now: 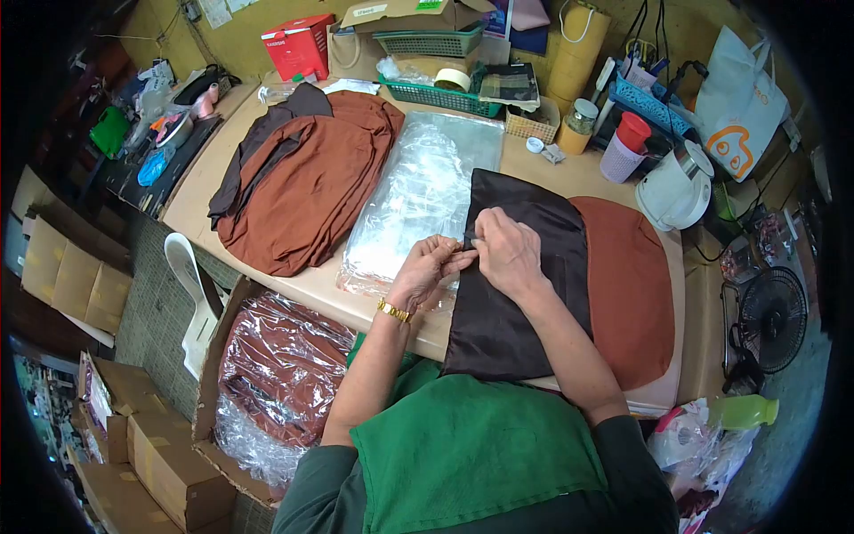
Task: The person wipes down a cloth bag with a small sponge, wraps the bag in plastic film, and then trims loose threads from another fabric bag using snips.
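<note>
A dark brown, slightly shiny fabric piece (pixel 511 334) lies flat on the table in front of me, joined to or overlapping a rust-brown rounded fabric part (pixel 627 294) on its right. At its left edge, my left hand (pixel 436 270) pinches the dark fabric between thumb and fingers; a gold bracelet is on that wrist. My right hand (pixel 509 254) is closed right beside it, its fingertips meeting the left ones at the same edge. Something small and dark shows between the fingertips, too small to name. Left of the hands lies a stack of transparent plastic bags (pixel 422 178).
Several rust-brown fabric pieces (pixel 302 187) are piled at the table's left. Green baskets (pixel 436 96), a jar (pixel 578 125), a red cup (pixel 632 132) and a white kettle (pixel 676 191) line the back. A carton holds plastic-wrapped brown goods (pixel 285 365) below left. A fan (pixel 772 320) stands right.
</note>
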Demonstrator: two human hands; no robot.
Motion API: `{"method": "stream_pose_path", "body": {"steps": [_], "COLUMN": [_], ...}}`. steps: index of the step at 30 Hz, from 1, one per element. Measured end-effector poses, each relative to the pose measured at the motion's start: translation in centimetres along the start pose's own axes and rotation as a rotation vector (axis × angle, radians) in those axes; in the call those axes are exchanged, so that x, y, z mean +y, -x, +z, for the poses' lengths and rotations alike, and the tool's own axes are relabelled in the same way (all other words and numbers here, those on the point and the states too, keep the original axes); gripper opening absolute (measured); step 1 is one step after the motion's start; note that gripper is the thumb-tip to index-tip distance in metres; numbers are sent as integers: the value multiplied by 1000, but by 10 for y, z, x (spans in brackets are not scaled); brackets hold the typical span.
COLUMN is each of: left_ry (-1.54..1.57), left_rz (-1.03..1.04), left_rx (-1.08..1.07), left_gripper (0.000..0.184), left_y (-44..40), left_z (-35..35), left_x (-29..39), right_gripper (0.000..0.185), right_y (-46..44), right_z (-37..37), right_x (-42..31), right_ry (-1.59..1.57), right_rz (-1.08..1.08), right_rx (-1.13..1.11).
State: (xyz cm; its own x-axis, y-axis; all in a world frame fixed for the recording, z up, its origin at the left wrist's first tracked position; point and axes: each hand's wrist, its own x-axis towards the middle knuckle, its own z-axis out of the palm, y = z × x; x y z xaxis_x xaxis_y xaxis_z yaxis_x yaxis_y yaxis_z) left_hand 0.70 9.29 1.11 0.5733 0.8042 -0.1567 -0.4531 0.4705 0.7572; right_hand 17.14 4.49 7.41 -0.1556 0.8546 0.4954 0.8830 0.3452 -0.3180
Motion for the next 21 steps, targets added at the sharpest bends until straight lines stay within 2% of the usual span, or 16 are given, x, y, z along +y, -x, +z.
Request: {"method": "stream_pose_path", "body": {"steps": [2,3,5,6,8,11,13,14,15,17,20,21], "left_ry": [-109,-109,-16,-16,-221,-557,-798,-812,-814,-1039,-1052,-1085], "left_rz": [94,94,117,119,254,288,101,15,14,-196,-82,-115], "left_rx": [141,140,361,361,536,389,196,-31,-32,-119,-36,-8], "left_gripper": [26,26,44,44,49,41,39,35,35,32,30,28], "left_y": [4,2,-8,-10,-15,-12,8,-4,2,21,59,67], "left_z": [5,-12,-59,-56,-43,-5,28,6,5,6,-4,-19], "left_x": [8,8,5,7,8,-21,-9,-27,-25,-13,10,17], "right_gripper": [26,26,34,39,38,28,23,23,22,22,25,27], "right_y": [1,4,15,22,32,29,22,18,14,6,0,-2], "right_z": [1,5,22,36,55,63,63,63,65,67,71,70], "right_x": [5,11,35,53,70,70,75,80,88,104,125,126], "right_ry": [-97,-96,-49,-86,-120,-129,-87,-86,-22,42,97,89], "right_rz": [177,177,298,338,398,458,492,495,501,511,549,561], "right_rx": [82,82,188,191,159,159,109,111,118,130,140,146]}}
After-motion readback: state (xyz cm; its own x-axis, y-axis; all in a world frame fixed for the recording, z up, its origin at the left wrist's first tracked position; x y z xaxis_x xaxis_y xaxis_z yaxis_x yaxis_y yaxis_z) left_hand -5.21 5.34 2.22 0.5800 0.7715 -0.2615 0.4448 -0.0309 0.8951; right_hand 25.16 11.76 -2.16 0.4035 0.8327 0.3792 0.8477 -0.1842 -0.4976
